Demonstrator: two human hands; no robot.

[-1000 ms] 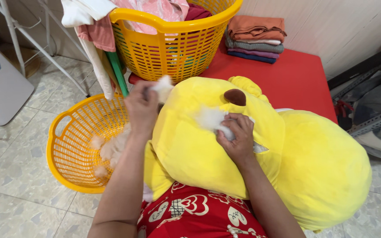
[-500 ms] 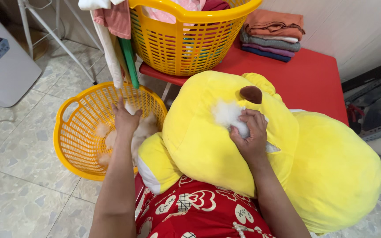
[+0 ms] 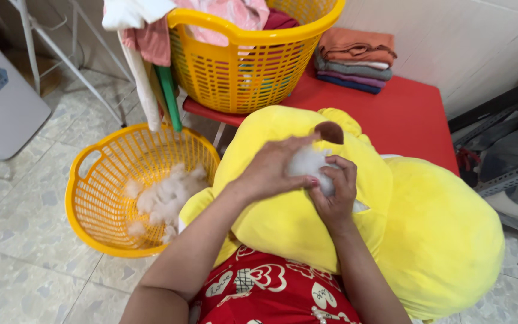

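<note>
Stuffing point(image 3: 308, 161), a white tuft, sits pinched between both hands on the yellow plush toy point(image 3: 403, 234). Left hand point(image 3: 271, 171) closes over it from above; right hand point(image 3: 334, 192) curls around its lower edge.

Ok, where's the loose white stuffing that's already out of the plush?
In the head view it lies in the round yellow basket on the floor, lower left: white stuffing piled against its right wall, beside the big yellow plush.
</note>
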